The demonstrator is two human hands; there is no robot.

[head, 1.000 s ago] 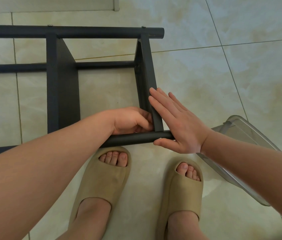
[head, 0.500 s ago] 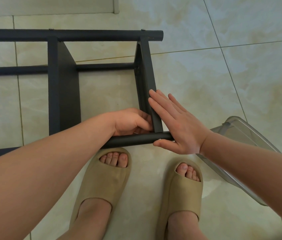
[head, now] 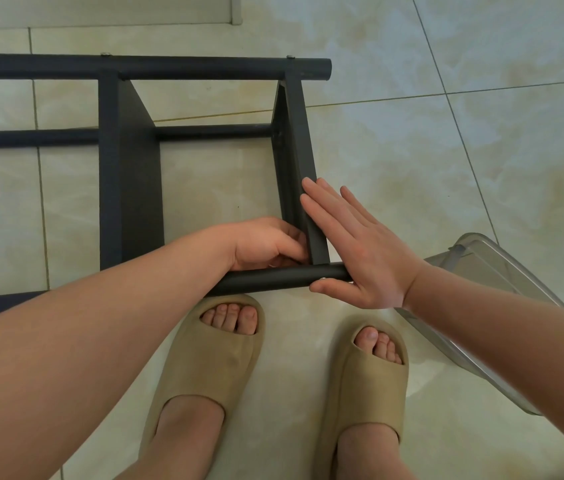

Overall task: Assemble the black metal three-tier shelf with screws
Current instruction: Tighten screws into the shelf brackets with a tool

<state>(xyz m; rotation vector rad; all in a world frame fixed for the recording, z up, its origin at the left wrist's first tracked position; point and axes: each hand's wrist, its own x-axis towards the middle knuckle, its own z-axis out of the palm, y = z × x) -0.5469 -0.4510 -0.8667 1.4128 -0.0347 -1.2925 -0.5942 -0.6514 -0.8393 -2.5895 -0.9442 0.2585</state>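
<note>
Shelf [head: 128, 174] lies on its side on the floor [head: 446, 150], near tube [head: 280, 281] running left to right above the feet. Left hand [head: 266, 245] is curled inside the end panel [head: 303, 168] at the corner joint; what it pinches is hidden. Right hand [head: 356, 251] is splayed flat outside that panel, fingers [head: 318, 206] along it, thumb on the tube end.

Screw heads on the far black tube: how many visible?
2. One screw head sits on top of the far tube above the wide left panel; the other is near the tube's right end. Others may be hidden elsewhere.
</note>
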